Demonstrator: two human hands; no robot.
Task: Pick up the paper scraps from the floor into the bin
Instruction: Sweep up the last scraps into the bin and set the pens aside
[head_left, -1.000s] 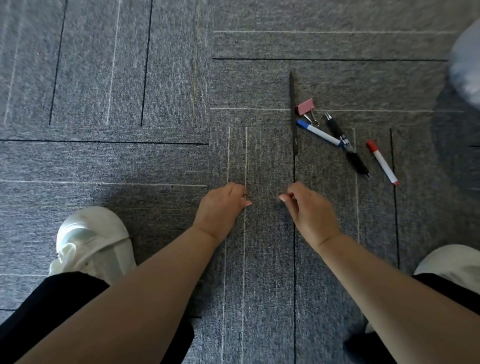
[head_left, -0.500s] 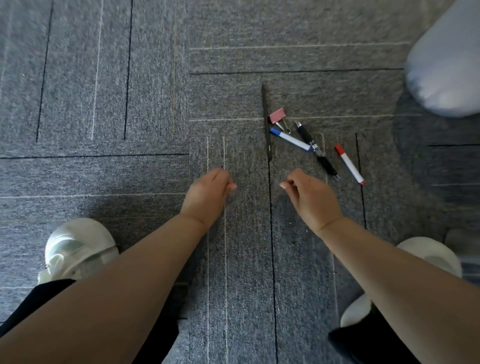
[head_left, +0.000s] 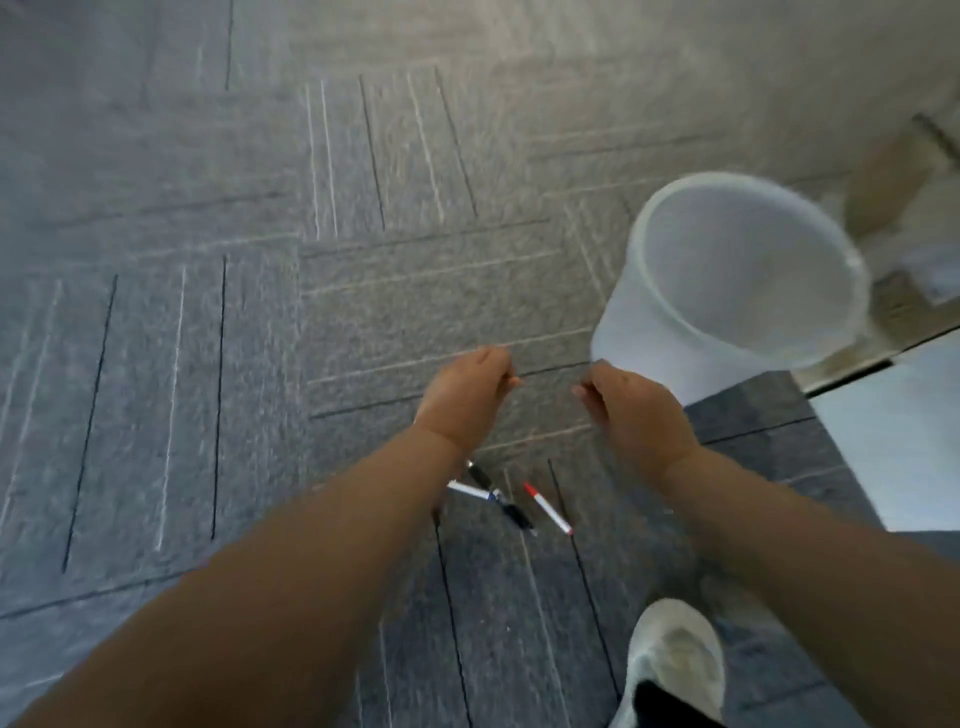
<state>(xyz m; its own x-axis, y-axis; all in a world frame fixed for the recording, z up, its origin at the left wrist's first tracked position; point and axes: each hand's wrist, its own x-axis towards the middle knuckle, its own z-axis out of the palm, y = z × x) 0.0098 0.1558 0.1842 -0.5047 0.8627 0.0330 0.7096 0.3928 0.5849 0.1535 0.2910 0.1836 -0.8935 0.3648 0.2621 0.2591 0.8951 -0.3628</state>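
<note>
Grey carpet (head_left: 363, 312) shows no scraps around your curled left hand (head_left: 467, 395) and right hand (head_left: 634, 410), which may be pinching some, I cannot tell; light, flimsy paper wants a gentle edge pinch, and the bin (head_left: 634, 353) stands just past your right fingers (head_left: 584, 391).

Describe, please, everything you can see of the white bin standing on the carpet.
The bin is a round, open-topped bucket of pale, slightly translucent-looking white plastic, with a thicker rim and smooth walls. It stands upright on the grey carpet, right of centre in the view, and no lid shows. Motion blur softens it, and nothing can be made out inside. The right hand overlaps its lower wall in the picture; whether the two touch cannot be told.
</note>
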